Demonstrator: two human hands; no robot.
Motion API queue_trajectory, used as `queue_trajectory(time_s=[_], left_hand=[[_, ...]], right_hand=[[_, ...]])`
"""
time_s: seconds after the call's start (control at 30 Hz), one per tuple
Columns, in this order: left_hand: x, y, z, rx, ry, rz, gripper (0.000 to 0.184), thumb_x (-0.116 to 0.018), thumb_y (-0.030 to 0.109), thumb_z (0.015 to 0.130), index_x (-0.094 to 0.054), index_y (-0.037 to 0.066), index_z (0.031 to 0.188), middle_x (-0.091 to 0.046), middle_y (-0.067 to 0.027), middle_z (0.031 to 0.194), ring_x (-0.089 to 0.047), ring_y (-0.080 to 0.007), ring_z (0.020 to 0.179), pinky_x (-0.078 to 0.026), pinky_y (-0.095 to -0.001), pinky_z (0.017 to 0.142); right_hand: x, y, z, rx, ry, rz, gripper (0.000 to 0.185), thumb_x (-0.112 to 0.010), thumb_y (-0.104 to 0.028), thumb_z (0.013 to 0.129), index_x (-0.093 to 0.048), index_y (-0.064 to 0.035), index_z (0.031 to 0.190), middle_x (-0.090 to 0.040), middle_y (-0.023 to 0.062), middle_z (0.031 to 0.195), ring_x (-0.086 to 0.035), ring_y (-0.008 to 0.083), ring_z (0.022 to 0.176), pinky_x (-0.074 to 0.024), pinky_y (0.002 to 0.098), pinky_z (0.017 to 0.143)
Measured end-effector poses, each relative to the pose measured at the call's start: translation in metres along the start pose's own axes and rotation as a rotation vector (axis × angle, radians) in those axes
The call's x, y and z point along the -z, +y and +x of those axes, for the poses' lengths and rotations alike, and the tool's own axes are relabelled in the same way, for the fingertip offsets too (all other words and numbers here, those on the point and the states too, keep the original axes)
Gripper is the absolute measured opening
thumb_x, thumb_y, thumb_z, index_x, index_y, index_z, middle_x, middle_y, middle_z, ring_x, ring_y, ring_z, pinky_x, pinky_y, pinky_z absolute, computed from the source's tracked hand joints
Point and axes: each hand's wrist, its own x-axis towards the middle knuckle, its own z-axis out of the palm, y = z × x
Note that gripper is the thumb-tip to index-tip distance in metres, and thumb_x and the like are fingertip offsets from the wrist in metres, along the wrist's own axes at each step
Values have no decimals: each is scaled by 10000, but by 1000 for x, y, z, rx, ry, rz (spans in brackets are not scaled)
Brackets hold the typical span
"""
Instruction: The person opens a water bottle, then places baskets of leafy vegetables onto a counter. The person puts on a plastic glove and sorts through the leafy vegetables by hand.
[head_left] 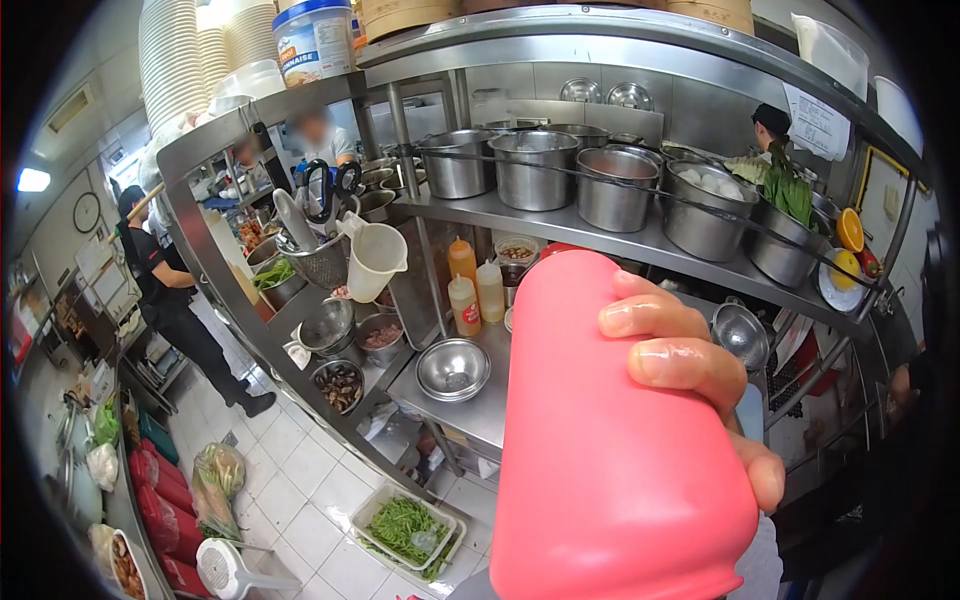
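Observation:
A large pink-red container (620, 430) fills the lower middle of the view, close to the camera and tilted. My right hand (690, 370) is wrapped round its right side, with wet-looking fingers; the rest of that hand is hidden behind the container. What is inside the container cannot be seen. Behind it, on the steel counter (405, 390), stand a stack of metal bowls (453, 370) and squeeze bottles (464, 305). My left hand does not show.
Steel pots (535, 170) line the upper shelf (640, 240). A white jug (376, 262) hangs from the left rack. A basket of green vegetables (408, 530) sits on the floor. A person in black (155, 270) stands at the left; other people are behind the shelves.

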Motion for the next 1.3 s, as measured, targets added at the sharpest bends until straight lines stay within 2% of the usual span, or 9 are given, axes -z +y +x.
queue_trajectory(time_s=[0.07,0.13,0.23,0.43,0.77,0.93,1.17,1.23,1.3], left_hand=[[-9,12,-1,5,-6,-43,195,-520,270,892,-590,99,954,-616,-65,903,-581,-220,862,-449,-375,799],[-19,24,-2,7,-11,-89,195,-522,270,891,-590,100,959,-618,-64,911,-581,-222,868,-450,-378,804],[-33,43,-7,13,-19,-157,194,-525,269,890,-589,102,967,-620,-63,922,-581,-224,878,-450,-383,811],[-65,75,-16,24,-39,-299,195,-531,266,889,-588,105,982,-623,-61,945,-582,-229,897,-451,-393,826],[-98,99,-24,50,-77,-537,200,-541,263,886,-585,110,1007,-630,-57,983,-582,-237,929,-452,-409,850],[-101,98,8,-244,-389,-639,356,-579,437,847,-555,168,1078,-580,-13,1133,-526,-219,1065,-434,-413,877],[-140,146,10,-129,-236,-520,419,-644,529,753,-516,201,980,-548,40,1005,-524,-177,1002,-443,-373,835],[-106,105,68,-360,-276,-468,500,-665,533,731,-512,209,1079,-537,23,1119,-499,-192,1074,-431,-403,891],[-166,171,2,-416,-264,-406,546,-678,518,733,-493,204,1140,-524,19,1154,-480,-199,1108,-414,-418,924]], right_hand=[[1,4,7,45,-5,49,482,-243,-516,935,-441,-247,1283,-572,179,992,-544,324,946,-392,518,892],[4,3,20,-10,-17,451,663,-310,-578,903,-581,-10,1112,-609,227,1009,-579,335,953,-443,420,899],[31,1,30,-186,-228,323,751,-311,-604,888,-576,78,1058,-605,233,1026,-575,335,963,-431,411,914],[-32,-5,19,37,423,632,668,-320,-570,903,-595,11,1088,-598,249,1039,-572,345,971,-431,452,906],[-7,1,27,-103,-5,359,594,-326,-543,913,-582,-55,1137,-596,244,1043,-579,337,957,-449,466,888],[36,5,39,-179,-237,198,557,-329,-528,919,-574,-91,1163,-595,241,1046,-583,333,949,-459,474,878],[-8,27,18,50,115,465,484,-332,-503,927,-517,-180,1237,-587,240,1065,-587,326,947,-460,495,884],[-8,29,16,124,234,549,467,-333,-494,930,-497,-209,1262,-584,239,1071,-588,323,946,-461,501,886],[21,20,17,-38,36,397,520,-330,-529,917,-465,-196,1293,-577,249,1084,-569,334,989,-405,504,947]])
